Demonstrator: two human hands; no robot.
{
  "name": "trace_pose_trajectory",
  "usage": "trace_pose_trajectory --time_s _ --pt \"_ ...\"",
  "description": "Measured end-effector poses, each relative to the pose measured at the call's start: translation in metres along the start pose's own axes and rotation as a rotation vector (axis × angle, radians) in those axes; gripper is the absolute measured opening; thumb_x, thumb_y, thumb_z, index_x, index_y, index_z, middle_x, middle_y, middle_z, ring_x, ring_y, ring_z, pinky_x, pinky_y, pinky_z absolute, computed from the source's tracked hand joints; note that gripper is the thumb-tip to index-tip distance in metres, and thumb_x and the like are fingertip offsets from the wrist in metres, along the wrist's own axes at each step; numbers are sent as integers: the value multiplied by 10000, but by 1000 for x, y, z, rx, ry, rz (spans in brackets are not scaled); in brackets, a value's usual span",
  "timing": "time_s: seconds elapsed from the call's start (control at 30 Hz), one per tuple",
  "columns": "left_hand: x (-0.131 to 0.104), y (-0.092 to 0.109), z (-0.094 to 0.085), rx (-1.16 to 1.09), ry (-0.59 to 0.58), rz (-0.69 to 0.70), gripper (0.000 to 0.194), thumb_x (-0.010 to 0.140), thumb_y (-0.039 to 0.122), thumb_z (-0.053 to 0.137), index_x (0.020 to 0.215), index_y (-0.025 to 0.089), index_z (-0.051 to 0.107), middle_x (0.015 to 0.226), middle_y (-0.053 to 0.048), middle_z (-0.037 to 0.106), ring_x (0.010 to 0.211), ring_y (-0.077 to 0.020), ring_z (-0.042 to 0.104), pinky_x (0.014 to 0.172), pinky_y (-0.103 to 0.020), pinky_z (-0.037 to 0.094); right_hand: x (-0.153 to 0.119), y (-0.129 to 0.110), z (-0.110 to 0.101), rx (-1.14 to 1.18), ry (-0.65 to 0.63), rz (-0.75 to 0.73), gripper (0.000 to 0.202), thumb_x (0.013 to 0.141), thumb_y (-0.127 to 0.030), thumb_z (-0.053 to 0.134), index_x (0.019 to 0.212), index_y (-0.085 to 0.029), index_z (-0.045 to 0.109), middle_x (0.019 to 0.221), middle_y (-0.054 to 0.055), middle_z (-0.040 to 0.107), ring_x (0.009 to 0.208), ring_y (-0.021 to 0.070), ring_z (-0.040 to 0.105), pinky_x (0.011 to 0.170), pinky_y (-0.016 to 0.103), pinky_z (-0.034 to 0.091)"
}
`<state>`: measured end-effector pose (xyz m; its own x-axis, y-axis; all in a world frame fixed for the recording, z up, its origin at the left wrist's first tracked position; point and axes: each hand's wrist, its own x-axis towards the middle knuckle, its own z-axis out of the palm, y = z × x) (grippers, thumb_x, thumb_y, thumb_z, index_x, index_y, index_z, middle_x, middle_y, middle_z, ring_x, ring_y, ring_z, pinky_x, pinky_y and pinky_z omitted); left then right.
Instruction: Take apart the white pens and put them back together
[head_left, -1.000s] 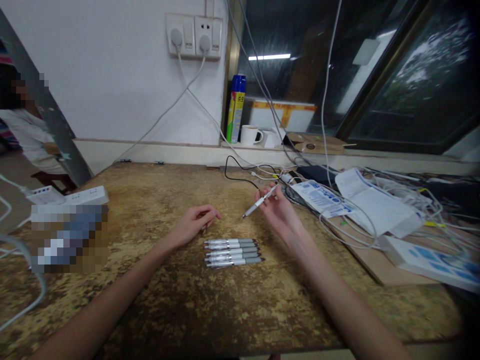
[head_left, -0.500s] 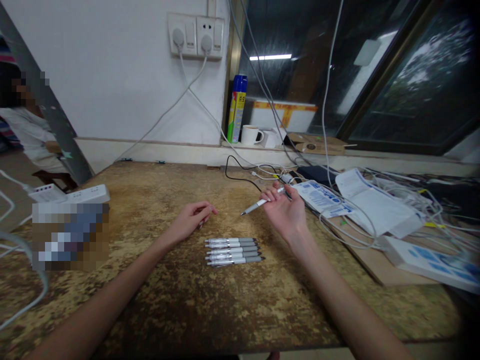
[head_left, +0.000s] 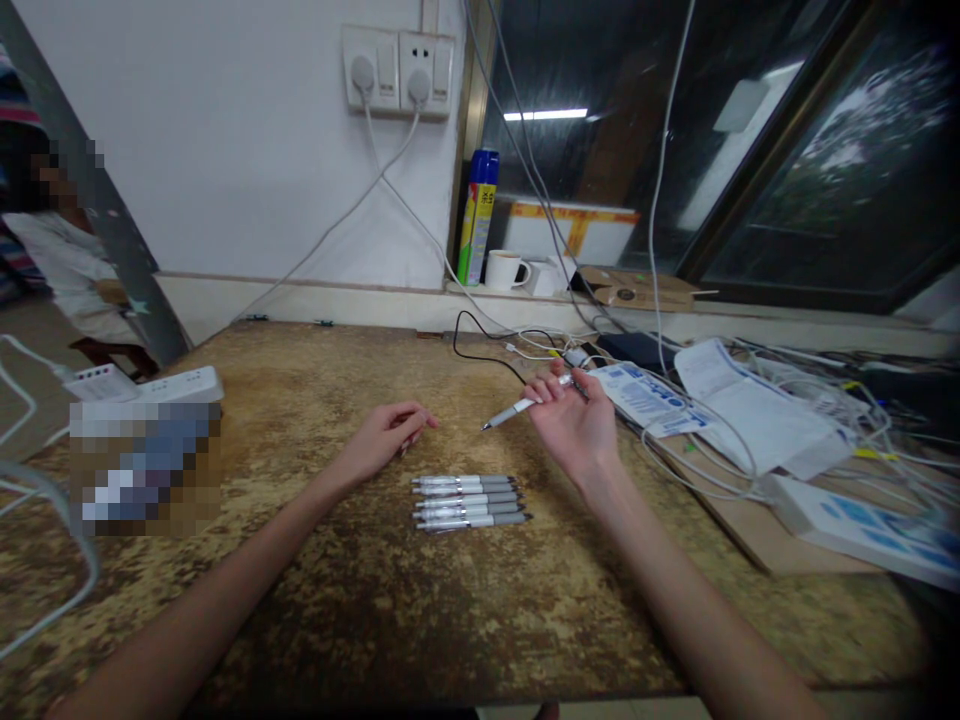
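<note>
A white-and-grey pen [head_left: 510, 412] is in my right hand [head_left: 574, 420], which is turned palm up with its fingers closed round the clear end. The pen slants down to the left, its tip pointing toward my left hand. My left hand [head_left: 386, 437] rests at the tabletop on its side, fingers loosely bent and slightly apart, with nothing visible in it. Just below and between both hands, several matching pens [head_left: 472, 503] lie side by side in a row, grey grip ends to the right. Neither hand touches that row.
The worn wooden table [head_left: 360, 600] carries a power strip [head_left: 176, 385] and a blurred-out item at left. To the right lie tangled white cables [head_left: 750, 480], plastic packaging [head_left: 757, 410] and a white box [head_left: 862, 530]. A mug [head_left: 504, 270] and spray can [head_left: 478, 218] stand on the windowsill. A person sits far left.
The view has shifted very slightly. Both hands, the held pen and the row of pens keep nearly the same places.
</note>
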<state>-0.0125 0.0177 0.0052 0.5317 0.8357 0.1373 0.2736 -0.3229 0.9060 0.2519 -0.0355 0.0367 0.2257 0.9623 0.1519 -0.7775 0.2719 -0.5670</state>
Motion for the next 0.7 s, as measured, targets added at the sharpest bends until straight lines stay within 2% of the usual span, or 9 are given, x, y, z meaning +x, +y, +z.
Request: trace_pose_trajectory --time_s 0.27,0.43,0.7 --pt "0 -1 0 -16 -15 -2 387 961 520 555 958 173 726 636 34 486 560 -125 417 525 -235 287 -2 -1 3 92 -44 20 236 1004 -257 387 887 -211 587 662 -36 283 595 142 356 590 257 438" --pt "0 1 0 -16 -25 -9 380 957 518 565 955 171 720 646 33 486 563 -125 413 529 -241 276 -4 -2 5 82 -56 6 245 1014 -289 396 882 -215 589 673 -32 290 604 146 365 600 267 450" --pt "1 -4 -1 3 -29 -6 373 972 498 557 969 159 712 659 33 488 580 -123 422 540 -240 280 -6 -2 9 96 -96 37 205 988 -215 408 926 -224 604 670 -31 326 593 144 369 593 265 443"
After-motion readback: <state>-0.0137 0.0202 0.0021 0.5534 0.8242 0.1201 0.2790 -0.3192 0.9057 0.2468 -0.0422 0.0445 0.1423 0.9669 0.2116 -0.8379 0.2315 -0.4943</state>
